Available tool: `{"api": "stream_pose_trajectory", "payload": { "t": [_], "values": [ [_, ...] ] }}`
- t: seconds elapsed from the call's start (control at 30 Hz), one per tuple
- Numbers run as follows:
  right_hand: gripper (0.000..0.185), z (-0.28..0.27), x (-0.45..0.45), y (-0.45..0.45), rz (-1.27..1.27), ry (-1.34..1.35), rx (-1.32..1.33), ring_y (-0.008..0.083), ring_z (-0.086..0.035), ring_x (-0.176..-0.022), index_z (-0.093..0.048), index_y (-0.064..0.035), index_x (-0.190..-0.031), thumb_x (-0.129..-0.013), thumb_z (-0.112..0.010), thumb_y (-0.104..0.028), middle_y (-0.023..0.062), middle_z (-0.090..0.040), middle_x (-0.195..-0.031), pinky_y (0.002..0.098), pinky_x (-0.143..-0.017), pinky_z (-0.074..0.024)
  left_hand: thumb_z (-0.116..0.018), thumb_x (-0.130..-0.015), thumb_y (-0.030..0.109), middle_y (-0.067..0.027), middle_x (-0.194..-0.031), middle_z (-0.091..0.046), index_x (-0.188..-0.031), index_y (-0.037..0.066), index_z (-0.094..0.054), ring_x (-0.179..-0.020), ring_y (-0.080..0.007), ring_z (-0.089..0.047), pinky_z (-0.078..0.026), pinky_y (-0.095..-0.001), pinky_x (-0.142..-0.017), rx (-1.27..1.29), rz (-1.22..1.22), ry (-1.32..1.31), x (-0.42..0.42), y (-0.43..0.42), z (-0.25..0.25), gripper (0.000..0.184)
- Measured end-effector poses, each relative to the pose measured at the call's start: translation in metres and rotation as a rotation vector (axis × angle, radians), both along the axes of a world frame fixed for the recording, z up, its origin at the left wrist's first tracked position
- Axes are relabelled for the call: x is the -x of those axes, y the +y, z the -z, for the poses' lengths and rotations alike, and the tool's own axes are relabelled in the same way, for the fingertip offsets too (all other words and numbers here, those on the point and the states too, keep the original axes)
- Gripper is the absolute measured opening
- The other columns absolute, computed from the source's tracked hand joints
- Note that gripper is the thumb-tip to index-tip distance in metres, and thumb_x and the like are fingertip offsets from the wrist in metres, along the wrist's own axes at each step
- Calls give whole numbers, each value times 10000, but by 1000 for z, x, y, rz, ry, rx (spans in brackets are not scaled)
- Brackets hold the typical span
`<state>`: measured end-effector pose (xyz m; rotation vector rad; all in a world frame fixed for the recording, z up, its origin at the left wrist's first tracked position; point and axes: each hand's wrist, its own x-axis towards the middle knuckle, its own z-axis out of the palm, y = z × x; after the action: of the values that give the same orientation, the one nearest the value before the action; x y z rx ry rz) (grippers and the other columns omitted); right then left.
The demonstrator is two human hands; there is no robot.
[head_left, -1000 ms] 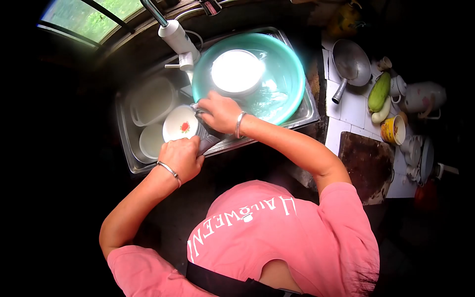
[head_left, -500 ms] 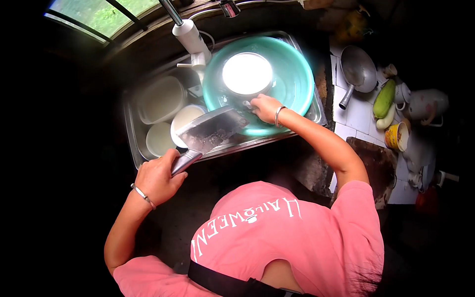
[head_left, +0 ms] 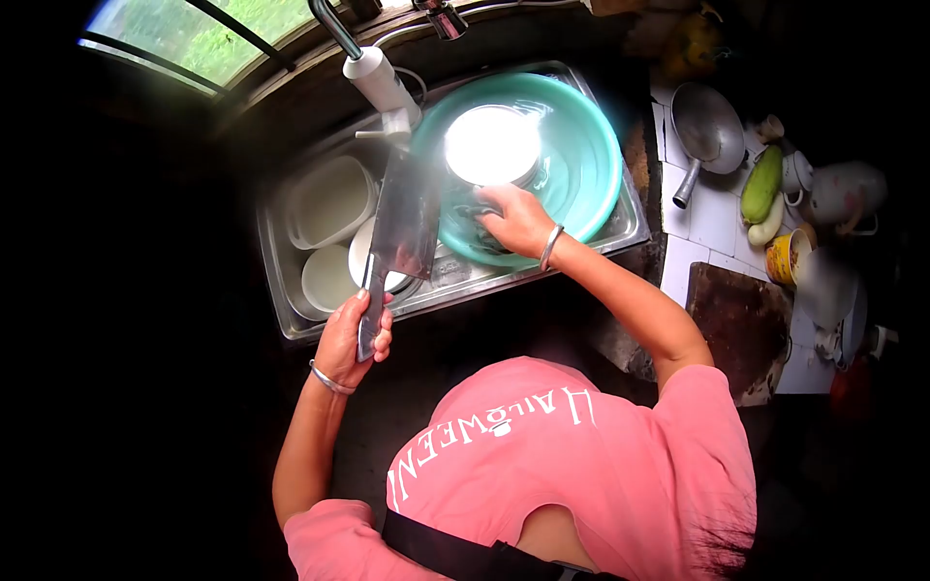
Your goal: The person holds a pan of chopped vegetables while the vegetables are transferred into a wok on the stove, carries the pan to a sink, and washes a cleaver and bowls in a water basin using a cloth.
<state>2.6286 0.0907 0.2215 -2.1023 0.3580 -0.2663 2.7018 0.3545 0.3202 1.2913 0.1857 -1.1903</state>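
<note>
A broad metal cleaver [head_left: 407, 215] stands with its blade raised over the sink's middle, and my left hand [head_left: 354, 334] is wrapped round its handle. Behind the blade a white bowl [head_left: 360, 254] is partly hidden. My right hand [head_left: 516, 221] is over the near side of the teal basin [head_left: 599, 174], its fingers closed on a small dark thing, perhaps a cloth, too blurred to make out. Just beyond those fingers a bright white dish [head_left: 492, 145] sits in the basin. Another round bowl [head_left: 329, 279] and an oblong white container [head_left: 331, 200] are in the sink's left part.
The steel sink [head_left: 281, 300] has a white faucet [head_left: 381, 82] at its back edge, below a barred window [head_left: 208, 39]. To the right are a pan [head_left: 707, 126], a green vegetable [head_left: 762, 184], a yellow tub [head_left: 783, 258] and a dark board [head_left: 738, 324].
The cleaver has come up from the bowl and turned upright, its blade swinging toward the faucet. My right hand has left the cleaver and moved right, to the basin.
</note>
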Motion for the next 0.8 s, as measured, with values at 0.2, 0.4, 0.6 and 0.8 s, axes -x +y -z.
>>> {"api": "stream_pose_trajectory", "payload": {
  "t": [0.2, 0.4, 0.6, 0.8],
  "values": [
    [282, -40, -4, 62, -62, -242, 21, 328, -513, -839, -521, -54, -952, -678, -589, -50, 151, -465, -908, 386, -736, -435, -374, -910, 329, -47, -694, -472, -1027, 4, -446, -447, -95, -401, -327, -207, -378, 88, -74, 93, 20, -27, 18, 353],
    [288, -5, -43, 56, 3, -242, 132, 341, -467, -893, -476, -55, -953, -686, -585, -43, 162, -429, -941, 398, -786, -408, -341, -918, 345, -25, -652, -431, -1042, 24, -432, -414, -83, -366, -287, -197, -341, 184, -39, 168, 29, -27, 15, 355],
    [312, 32, -63, 30, 7, -170, 169, 351, -454, -898, -487, -48, -1007, -697, -505, -19, 179, -454, -931, 398, -777, -393, -327, -923, 344, -26, -650, -432, -1047, 18, -424, -403, -81, -365, -284, -199, -326, 191, -48, 152, 32, -7, 12, 362],
    [256, 32, -40, 17, -300, 217, 324, 337, -508, -928, -521, -44, -1007, -753, -484, -48, 176, -485, -995, 397, -798, -424, -325, -923, 344, -27, -638, -425, -1051, 21, -424, -389, -78, -362, -289, -199, -324, 188, -128, 93, 33, 13, 7, 362]
  ]
}}
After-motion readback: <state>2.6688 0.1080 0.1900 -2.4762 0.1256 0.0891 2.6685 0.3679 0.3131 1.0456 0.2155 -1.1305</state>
